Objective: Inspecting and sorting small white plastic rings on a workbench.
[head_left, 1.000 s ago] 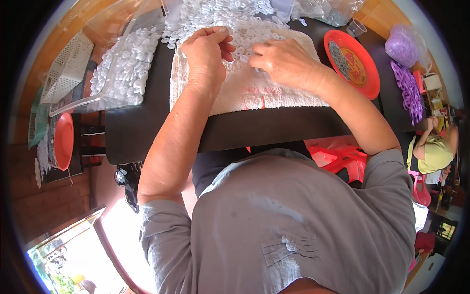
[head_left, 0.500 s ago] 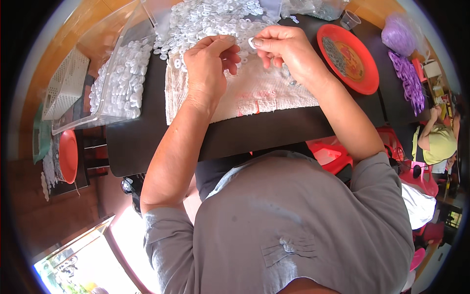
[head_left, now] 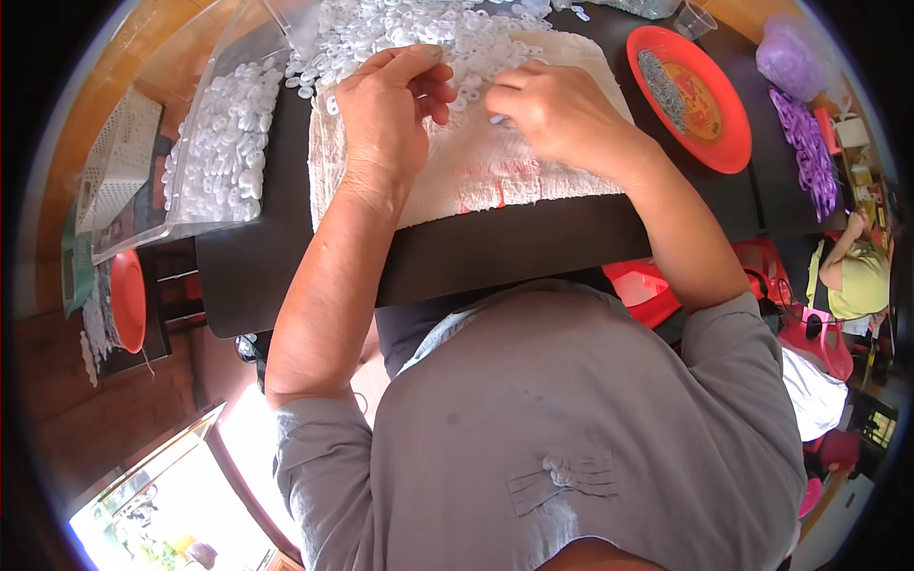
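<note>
My left hand (head_left: 392, 109) hovers over the left part of a cream towel (head_left: 476, 186), thumb and forefinger pinched together and the other fingers curled. What the pinch holds, if anything, is too small to make out. To its right, my right hand (head_left: 557, 109) is low over the towel, back up and fingers bent down. A small white plastic ring (head_left: 497, 119) shows at its fingertips, mostly hidden by the hand. Just beyond both hands lies a big heap of white plastic rings (head_left: 409, 29), spilling onto the towel's far edge.
A clear bin (head_left: 181, 226) of white rings stands at left, beside a white perforated basket (head_left: 119, 162). At right are a red plate (head_left: 738, 143) with small grey metal pieces, a clear cup (head_left: 695, 19) and purple strands (head_left: 804, 152). Another person (head_left: 857, 276) sits far right.
My right hand has come down toward the towel and turned its back up, the white ring moving down with it. My left hand keeps its pinch. The whole view has shifted slightly.
</note>
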Available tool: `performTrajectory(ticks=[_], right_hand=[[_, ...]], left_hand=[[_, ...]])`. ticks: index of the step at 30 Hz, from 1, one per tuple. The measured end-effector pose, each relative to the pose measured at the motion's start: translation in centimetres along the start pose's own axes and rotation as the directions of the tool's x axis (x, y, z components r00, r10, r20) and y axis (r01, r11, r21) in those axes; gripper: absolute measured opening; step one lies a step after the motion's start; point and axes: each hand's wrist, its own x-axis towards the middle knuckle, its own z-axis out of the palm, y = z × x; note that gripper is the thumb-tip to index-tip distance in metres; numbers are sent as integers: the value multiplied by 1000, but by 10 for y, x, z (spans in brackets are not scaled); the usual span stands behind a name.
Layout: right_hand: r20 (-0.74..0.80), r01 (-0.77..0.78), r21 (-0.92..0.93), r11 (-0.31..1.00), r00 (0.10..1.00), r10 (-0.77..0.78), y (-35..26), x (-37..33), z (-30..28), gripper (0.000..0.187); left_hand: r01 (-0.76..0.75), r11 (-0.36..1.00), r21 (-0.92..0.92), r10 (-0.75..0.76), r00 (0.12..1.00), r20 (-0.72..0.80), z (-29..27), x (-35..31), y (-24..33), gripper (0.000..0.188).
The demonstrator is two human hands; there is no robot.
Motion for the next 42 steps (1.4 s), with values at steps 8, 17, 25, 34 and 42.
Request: performTrajectory(ticks=[8, 17, 25, 34, 42], right_hand=[[-103, -194, -138, 971, 978, 181, 4, -2, -10, 4], [54, -179, -224, 958, 979, 196, -17, 0, 2, 12], [-138, -7, -67, 998, 990, -2, -33, 3, 16, 8], [207, -384, 907, 172, 763, 612, 2, 5, -20, 13], [224, -325, 944, 51, 748, 624, 0, 5, -23, 14]], left_hand=[[42, 999, -14, -41, 999, 12, 2, -2, -1, 11], [22, 1000, -13, -22, 999, 25, 2, -2, -1, 10], [34, 999, -19, -33, 997, 64, 3, -2, -2, 12], [44, 999, 2, -44, 995, 85, 11, -8, -1, 11], [-16, 995, 100, 6, 995, 104, 16, -16, -3, 10]])
